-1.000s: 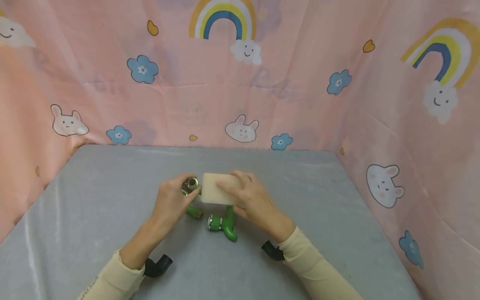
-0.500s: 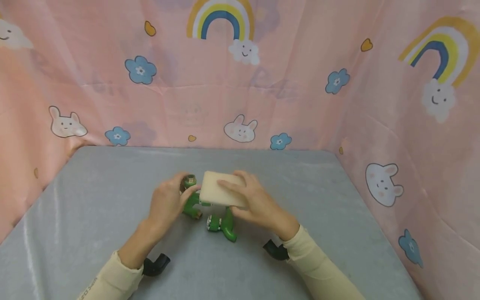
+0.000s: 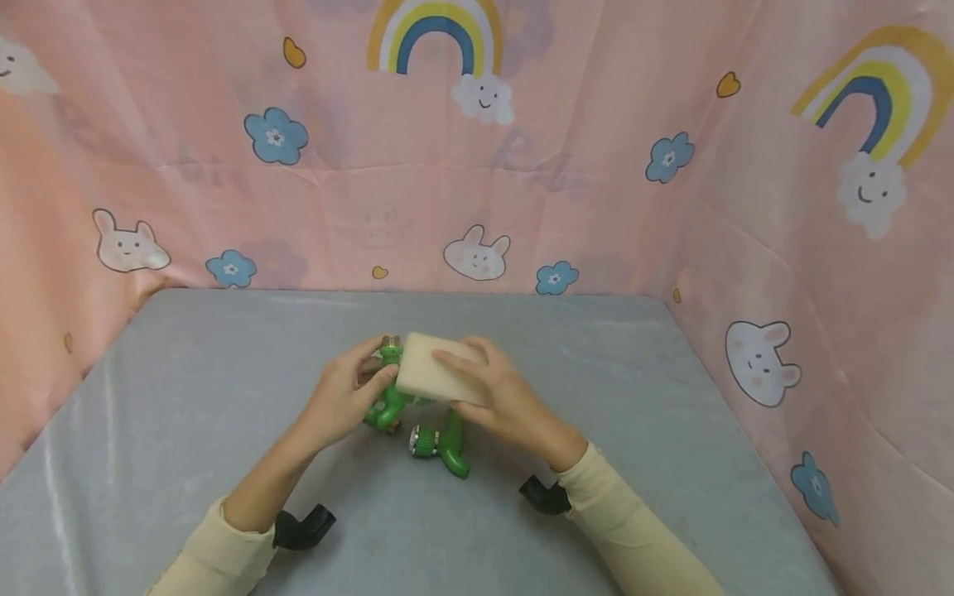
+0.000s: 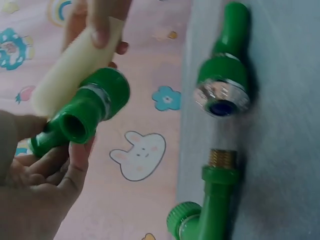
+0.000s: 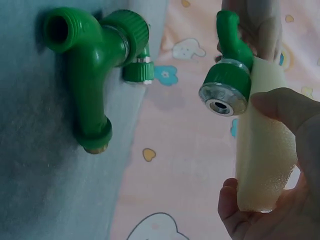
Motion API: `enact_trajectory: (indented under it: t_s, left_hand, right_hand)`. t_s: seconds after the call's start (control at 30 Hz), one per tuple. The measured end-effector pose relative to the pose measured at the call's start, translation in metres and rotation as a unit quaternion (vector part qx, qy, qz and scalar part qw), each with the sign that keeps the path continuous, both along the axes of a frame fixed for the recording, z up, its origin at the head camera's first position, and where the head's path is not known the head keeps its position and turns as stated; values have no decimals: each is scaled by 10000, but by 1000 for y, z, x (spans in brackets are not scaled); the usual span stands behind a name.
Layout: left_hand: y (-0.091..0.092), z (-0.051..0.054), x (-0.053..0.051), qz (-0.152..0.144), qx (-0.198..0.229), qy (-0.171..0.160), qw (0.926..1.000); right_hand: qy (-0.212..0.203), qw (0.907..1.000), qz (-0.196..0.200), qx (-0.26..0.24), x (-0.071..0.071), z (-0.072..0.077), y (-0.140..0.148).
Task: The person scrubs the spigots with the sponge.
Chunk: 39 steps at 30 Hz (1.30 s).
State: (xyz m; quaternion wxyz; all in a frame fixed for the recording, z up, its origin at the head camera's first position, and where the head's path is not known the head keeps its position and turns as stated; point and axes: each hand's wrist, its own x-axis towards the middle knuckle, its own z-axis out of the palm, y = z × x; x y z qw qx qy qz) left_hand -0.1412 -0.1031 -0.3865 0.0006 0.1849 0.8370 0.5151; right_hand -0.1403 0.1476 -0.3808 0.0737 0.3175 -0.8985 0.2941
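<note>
My left hand (image 3: pixel 344 396) grips a green tap (image 3: pixel 391 354) by its spout side, raised over the table. A pale cream sponge (image 3: pixel 441 368) is in my right hand (image 3: pixel 514 406), pinched between the thumb and fingers. In the right wrist view the sponge (image 5: pixel 265 145) lies against the side of the held tap (image 5: pixel 227 80), whose knob end has a silver cap. Below the hands, a second green tap (image 3: pixel 451 447) lies on the table. A third tap (image 4: pixel 215 200) with a brass threaded end lies near it, partly hidden by the left hand in the head view.
A grey cloth covers the table (image 3: pixel 596 348). Pink printed curtains (image 3: pixel 581 190) stand close behind it and along the sides. Black camera mounts (image 3: pixel 304 528) stick out from both wrists, low over the table.
The left hand has turned the held tap, so its threaded end, which faced the camera, now points up. The sponge has tilted and shifted slightly upward. The tap lying in front has stayed put.
</note>
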Motion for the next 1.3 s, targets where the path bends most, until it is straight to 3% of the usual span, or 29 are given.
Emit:
enact_trajectory:
  t_s: [0.13,0.3,0.53,0.67,0.73,0.9,1.07,1.2,1.3]
  left_hand:
    - [-4,2,-1,-403,310,-274,9983]
    - [-4,3,0,-290,158,-292,9990]
    - [-1,0,0,-86,-138,76,9998]
    - [-1,-2,0,-150,-352,293,9988]
    - [-1,-3,0,-338,-398,286,9982]
    - [0,-5,1,-634,-425,94,9970]
    - [0,-5,0,-539,-392,-26,9978]
    - [-1,-6,-3,-531,3,-192,9984]
    - [-3,-6,-4,-611,365,-539,9960]
  right_hand:
    - [-27,9999,-62,-81,-1,2,1]
    - [94,9997,-64,214,-1,6,6]
    - [-202,9972,-232,686,-1,22,27]
    - [89,9977,-241,620,-1,26,31]
    - [297,9979,-83,577,-1,26,27]
    - [503,9968,246,564,1,22,15]
    - [357,9977,-68,576,1,26,20]
    - [349,9972,-323,585,0,29,29]
    - [437,9979,-309,369,0,29,31]
